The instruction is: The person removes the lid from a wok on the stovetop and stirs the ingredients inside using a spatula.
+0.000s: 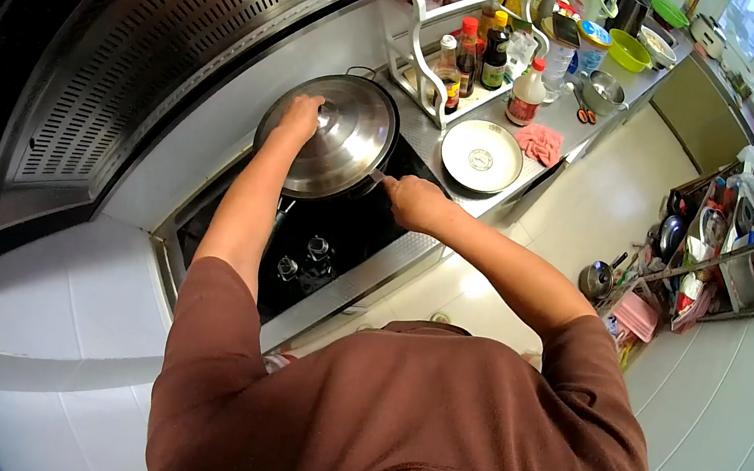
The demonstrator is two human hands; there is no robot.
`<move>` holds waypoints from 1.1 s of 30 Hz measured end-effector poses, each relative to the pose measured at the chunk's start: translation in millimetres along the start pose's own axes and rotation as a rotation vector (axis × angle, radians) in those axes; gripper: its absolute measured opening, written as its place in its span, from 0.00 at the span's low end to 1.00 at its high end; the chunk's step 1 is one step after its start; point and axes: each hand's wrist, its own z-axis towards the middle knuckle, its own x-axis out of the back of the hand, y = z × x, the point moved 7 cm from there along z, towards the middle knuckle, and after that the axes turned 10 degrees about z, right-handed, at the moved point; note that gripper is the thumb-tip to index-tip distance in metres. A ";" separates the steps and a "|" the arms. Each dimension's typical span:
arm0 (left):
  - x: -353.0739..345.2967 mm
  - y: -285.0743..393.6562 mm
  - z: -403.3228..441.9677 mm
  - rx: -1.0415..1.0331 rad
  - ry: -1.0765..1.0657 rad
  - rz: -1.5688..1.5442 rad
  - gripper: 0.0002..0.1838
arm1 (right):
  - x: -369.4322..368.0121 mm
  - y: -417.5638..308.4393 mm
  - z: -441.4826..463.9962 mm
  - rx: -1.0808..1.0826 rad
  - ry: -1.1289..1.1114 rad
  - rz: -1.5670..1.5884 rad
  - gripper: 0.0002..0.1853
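Note:
A wide steel lid (352,140) covers a wok on the black glass stove (299,244). My left hand (301,116) is closed on the knob at the top of the lid, which the fingers mostly hide. At the wok's right side, my right hand (413,204) is wrapped round the wok handle (377,177); only a short metal piece of it shows. To the right of the wok lies a white plate (481,157) with a patterned centre. Two stove knobs (318,248) stick up near the front of the hob.
Behind the plate stands a white rack (426,55) with several sauce bottles. A red-capped bottle (527,93), a pink cloth (539,144), orange-handled scissors (587,116) and a steel pot (603,93) are on the counter. The range hood (157,50) slopes at upper left.

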 end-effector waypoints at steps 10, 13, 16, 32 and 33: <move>40.5 -15.2 -16.8 0.059 0.005 -0.096 0.20 | 6.1 6.2 2.3 -0.011 0.088 -0.101 0.13; 56.9 -33.7 -20.9 0.030 0.053 -0.192 0.20 | 11.0 13.2 11.6 -0.034 0.070 -0.038 0.13; 80.4 -44.4 -34.8 0.137 -0.036 -0.316 0.22 | 16.3 16.7 19.9 -0.030 0.063 0.011 0.13; 62.0 -99.7 -79.3 0.238 0.045 -1.165 0.21 | 53.3 -20.5 18.9 0.106 -0.007 -0.022 0.19; 63.1 -99.6 -82.6 0.261 0.045 -1.191 0.21 | 55.5 -22.3 16.9 0.112 -0.022 -0.020 0.19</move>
